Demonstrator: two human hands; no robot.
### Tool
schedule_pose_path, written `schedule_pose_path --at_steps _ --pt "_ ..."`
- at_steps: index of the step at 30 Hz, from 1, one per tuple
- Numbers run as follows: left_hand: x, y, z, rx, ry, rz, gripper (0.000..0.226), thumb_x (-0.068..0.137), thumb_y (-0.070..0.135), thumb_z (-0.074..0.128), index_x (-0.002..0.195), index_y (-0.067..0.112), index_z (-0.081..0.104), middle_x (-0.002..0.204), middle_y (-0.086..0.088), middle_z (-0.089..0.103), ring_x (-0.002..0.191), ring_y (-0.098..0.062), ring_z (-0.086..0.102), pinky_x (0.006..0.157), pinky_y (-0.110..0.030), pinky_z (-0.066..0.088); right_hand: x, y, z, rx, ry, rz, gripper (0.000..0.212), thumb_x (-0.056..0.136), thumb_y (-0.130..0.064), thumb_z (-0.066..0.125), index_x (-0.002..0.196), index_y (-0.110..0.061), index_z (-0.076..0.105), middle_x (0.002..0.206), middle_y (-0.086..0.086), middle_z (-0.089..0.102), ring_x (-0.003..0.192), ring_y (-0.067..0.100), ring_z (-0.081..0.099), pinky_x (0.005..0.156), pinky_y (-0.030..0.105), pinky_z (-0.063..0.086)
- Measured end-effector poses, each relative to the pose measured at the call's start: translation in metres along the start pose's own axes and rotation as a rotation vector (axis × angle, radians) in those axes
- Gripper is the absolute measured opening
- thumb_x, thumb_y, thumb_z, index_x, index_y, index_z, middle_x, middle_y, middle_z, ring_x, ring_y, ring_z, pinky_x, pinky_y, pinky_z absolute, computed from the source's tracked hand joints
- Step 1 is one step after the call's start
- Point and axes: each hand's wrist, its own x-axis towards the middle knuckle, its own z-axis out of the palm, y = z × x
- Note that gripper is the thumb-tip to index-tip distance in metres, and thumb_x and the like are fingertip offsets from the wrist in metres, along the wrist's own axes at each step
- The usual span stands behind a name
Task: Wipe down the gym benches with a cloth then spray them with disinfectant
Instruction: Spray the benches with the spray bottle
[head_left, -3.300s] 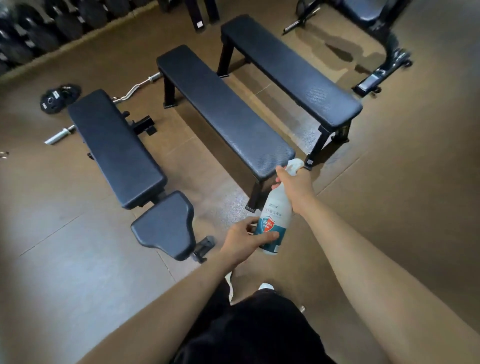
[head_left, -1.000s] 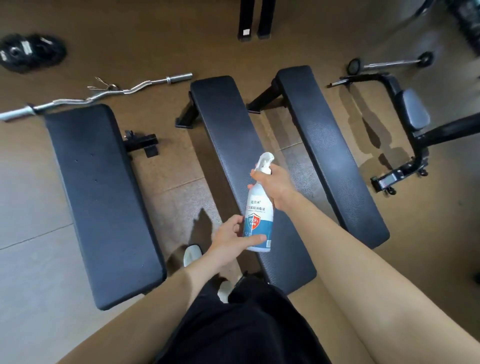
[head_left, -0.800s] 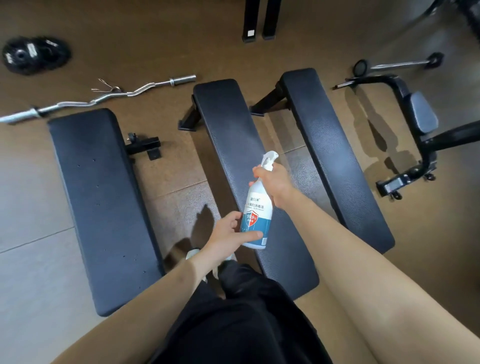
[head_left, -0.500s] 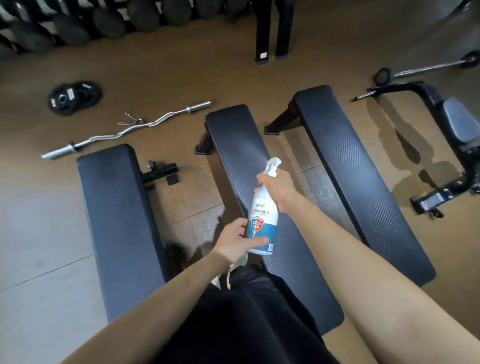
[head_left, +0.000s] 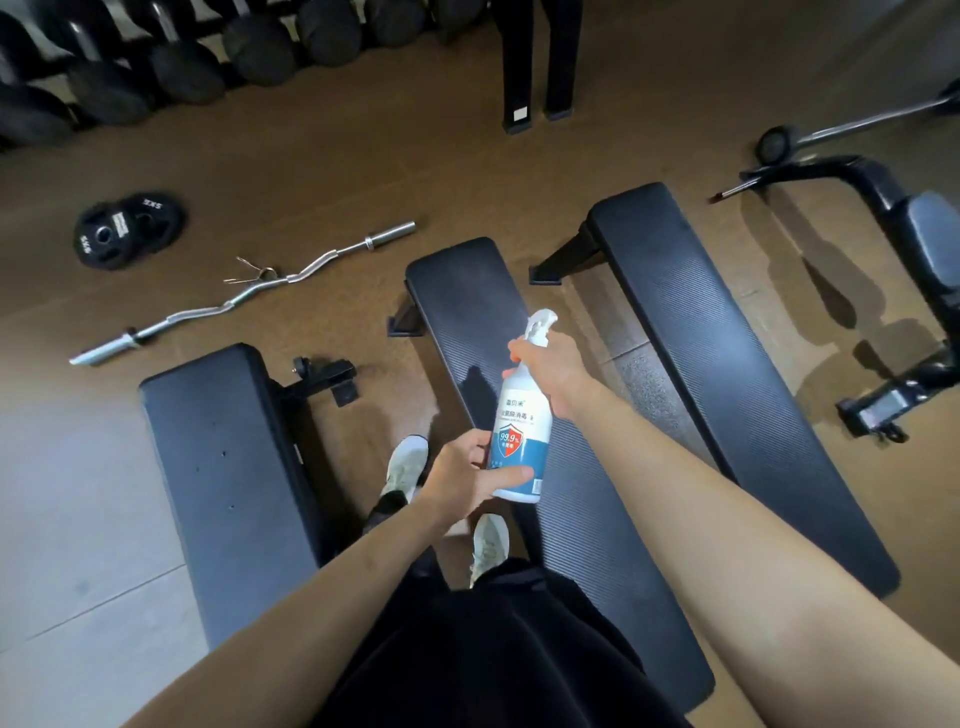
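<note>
My right grip (head_left: 551, 366) is curled round the neck of the spray bottle (head_left: 521, 422), a finger up by the trigger under the white nozzle (head_left: 540, 323), while my left grip (head_left: 466, 470) cups the base, thumb pinched across the label. Both are closed firmly on it, and the bottle stands nearly upright in the air over the near half of the middle bench (head_left: 467, 306), nozzle aimed along the pad toward its far end. No cloth shows, so I judge that wiping is over and spraying is the step in hand. To do it well I would tip the nozzle down at the pad, let the left grip steady the base while the right squeezes, and sweep from the far end back to me so the mist falls evenly on the vinyl and not on the floor beside it. Right of the middle bench lies a second flat bench (head_left: 727, 374), close and parallel; left of it, across the gap where my shoes (head_left: 408, 462) stand, is a third bench (head_left: 223, 457). Beyond that one a curl bar (head_left: 249, 292) lies on the floor.
</note>
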Motion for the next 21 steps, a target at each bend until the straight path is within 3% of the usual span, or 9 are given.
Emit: schedule_pose_path --at_steps 4,9,12,15,17,19,21 --pt "0.027 0.017 -0.037 -0.069 -0.074 -0.058 0.048 0.074 0.034 0.092 0.112 0.026 0.064 0.110 -0.001 0.075 0.101 -0.015 0.074 0.084 -0.034 0.064 0.026 -0.032 0.029 -0.055 0.000 -0.019 0.029 0.092 -0.026 0.073 0.116 -0.015 0.061 0.106 0.010 0.069 0.090 0.031 0.074 0.082 0.046 0.063" --pt "0.067 0.033 -0.089 -0.034 -0.045 -0.086 0.068 0.051 0.055 0.090 0.109 0.028 0.067 0.112 0.002 0.073 0.109 -0.020 0.069 0.095 -0.051 0.059 0.054 -0.073 0.068 -0.074 0.070 0.020 0.019 0.096 -0.027 0.068 0.107 -0.013 0.062 0.097 0.009 0.068 0.082 0.025 0.073 0.072 0.034 0.060" --pt "0.084 0.048 -0.118 -0.007 -0.070 -0.080 0.065 0.050 0.056 0.088 0.106 0.030 0.069 0.111 0.005 0.073 0.113 -0.015 0.066 0.097 -0.048 0.057 0.068 -0.096 0.085 -0.080 0.086 0.021 0.020 0.096 -0.026 0.068 0.110 -0.014 0.062 0.098 0.008 0.068 0.085 0.025 0.072 0.077 0.036 0.062" --pt "0.093 0.062 -0.132 -0.066 -0.134 -0.091 0.055 0.065 0.043 0.093 0.112 0.027 0.068 0.117 0.003 0.072 0.114 -0.014 0.066 0.088 -0.036 0.062 0.078 -0.117 0.097 -0.121 0.068 0.004 0.022 0.094 -0.021 0.071 0.112 -0.012 0.062 0.103 0.010 0.069 0.087 0.027 0.073 0.081 0.040 0.063" --pt "0.096 0.065 -0.134 -0.091 -0.156 -0.099 0.053 0.072 0.038 0.092 0.117 0.024 0.067 0.120 0.002 0.070 0.112 -0.012 0.067 0.081 -0.028 0.062 0.082 -0.125 0.100 -0.122 0.063 0.019 0.022 0.093 -0.015 0.072 0.111 -0.007 0.062 0.101 0.013 0.069 0.079 0.027 0.072 0.069 0.035 0.063" --pt "0.098 0.065 -0.135 -0.083 -0.155 -0.091 0.060 0.066 0.047 0.092 0.117 0.026 0.067 0.117 0.004 0.072 0.107 -0.009 0.068 0.087 -0.032 0.062 0.083 -0.129 0.102 -0.149 0.079 0.042 0.020 0.095 -0.016 0.070 0.109 -0.006 0.061 0.096 0.012 0.067 0.072 0.022 0.070 0.050 0.022 0.056" --pt "0.098 0.062 -0.136 -0.049 -0.147 -0.091 0.068 0.054 0.058 0.088 0.113 0.029 0.068 0.114 0.008 0.073 0.107 -0.008 0.068 0.095 -0.041 0.060 0.081 -0.126 0.102 -0.165 0.094 0.059 0.016 0.096 -0.016 0.068 0.106 -0.007 0.060 0.093 0.012 0.067 0.066 0.018 0.069 0.042 0.017 0.048"
